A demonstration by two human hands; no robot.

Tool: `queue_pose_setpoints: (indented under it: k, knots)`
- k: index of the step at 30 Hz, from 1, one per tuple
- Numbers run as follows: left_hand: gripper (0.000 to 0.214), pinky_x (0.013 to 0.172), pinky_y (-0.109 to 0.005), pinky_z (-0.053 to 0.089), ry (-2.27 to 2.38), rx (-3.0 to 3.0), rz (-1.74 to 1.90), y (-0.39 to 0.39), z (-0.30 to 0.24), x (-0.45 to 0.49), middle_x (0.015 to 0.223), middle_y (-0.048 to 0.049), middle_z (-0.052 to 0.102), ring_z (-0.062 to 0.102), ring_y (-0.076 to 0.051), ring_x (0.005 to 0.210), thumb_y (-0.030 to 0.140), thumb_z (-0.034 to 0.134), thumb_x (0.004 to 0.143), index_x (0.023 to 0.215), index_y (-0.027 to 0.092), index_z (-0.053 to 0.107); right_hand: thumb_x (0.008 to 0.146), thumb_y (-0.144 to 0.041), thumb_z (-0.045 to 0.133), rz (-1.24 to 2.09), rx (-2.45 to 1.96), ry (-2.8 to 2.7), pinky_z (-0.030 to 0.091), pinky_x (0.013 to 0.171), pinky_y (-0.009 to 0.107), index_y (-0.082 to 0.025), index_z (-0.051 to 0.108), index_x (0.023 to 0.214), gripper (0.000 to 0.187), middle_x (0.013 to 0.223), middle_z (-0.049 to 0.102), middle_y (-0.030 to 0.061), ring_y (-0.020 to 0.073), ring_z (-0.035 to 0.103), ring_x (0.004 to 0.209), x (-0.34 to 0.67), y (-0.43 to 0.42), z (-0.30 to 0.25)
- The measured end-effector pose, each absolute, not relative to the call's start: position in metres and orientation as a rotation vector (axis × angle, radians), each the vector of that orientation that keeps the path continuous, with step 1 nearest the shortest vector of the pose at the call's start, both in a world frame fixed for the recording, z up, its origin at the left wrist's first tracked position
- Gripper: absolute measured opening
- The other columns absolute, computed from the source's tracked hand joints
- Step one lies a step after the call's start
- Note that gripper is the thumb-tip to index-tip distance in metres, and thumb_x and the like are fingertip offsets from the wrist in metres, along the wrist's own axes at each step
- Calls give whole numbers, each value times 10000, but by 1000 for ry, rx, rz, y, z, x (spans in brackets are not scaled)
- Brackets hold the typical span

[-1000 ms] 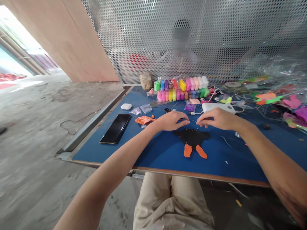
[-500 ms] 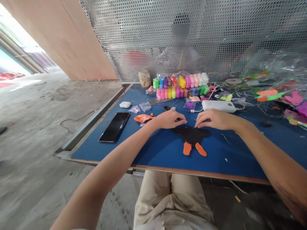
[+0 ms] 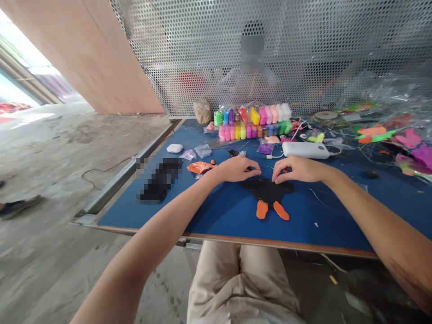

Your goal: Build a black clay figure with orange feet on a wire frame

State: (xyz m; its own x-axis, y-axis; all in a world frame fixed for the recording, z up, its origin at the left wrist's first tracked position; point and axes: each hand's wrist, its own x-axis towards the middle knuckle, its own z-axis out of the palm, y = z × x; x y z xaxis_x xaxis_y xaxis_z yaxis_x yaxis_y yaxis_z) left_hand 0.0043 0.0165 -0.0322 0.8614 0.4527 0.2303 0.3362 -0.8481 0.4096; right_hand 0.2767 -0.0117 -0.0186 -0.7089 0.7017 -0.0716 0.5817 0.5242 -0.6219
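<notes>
A flat black clay figure (image 3: 268, 191) lies on the blue table, with two orange clay feet (image 3: 262, 209) at its near edge. Just beyond its upper left side, my left hand (image 3: 240, 168) is closed in a pinch, thumb and fingertips close together. My right hand (image 3: 300, 169) is pinched too, its fingertips at the figure's top edge. A thin pale wire (image 3: 268, 168) arcs between the two sets of fingertips; its ends are hidden in the fingers. Both hands stay low over the table.
Rows of coloured clay packs (image 3: 253, 123) stand at the back, before a perforated metal panel (image 3: 209, 45). A white power bank (image 3: 305, 150) with a cable lies beyond my right hand. Orange clay in plastic (image 3: 200, 167), a white earbud case (image 3: 174, 148) and a pixelated dark phone (image 3: 162, 179) are left.
My hands keep nearly the same pinched pose; the right fingertips have shifted slightly down and left. A shoe has come further into view on the floor at left.
</notes>
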Motion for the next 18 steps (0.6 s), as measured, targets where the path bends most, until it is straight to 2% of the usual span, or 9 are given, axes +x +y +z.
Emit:
queue_pose_setpoints:
  k: [4,10,15,18]
  knots:
    - [306,622,-247,382,608,2700,446,16,-32,5,740,-18,721,590,-126,598,401,520,990,1035,210,756,829,-529,708,914,-1109,-2578,498,793,357,-277,794,877,271,955,741,38,237,648,905,273,-12,-19]
    - [296,641,-242,400,616,2718,415,17,-33,6,788,-27,741,623,-129,636,386,522,995,1051,203,748,656,-586,811,829,-1484,-2388,459,721,330,-219,665,848,438,903,663,37,231,601,841,269,-13,-25]
    - [306,633,-240,413,632,2738,420,6,-24,7,786,-30,738,634,-131,651,398,521,996,1054,207,752,670,-621,771,851,-1696,-2341,445,789,347,-244,674,884,444,985,649,58,299,565,1021,266,-17,-25]
    - [330,651,-244,435,603,2743,438,-4,-15,9,841,-39,752,671,-149,716,458,589,955,1115,218,749,723,-687,706,1008,-1623,-2274,431,784,337,-248,670,921,483,998,641,52,283,558,1000,272,-17,-23]
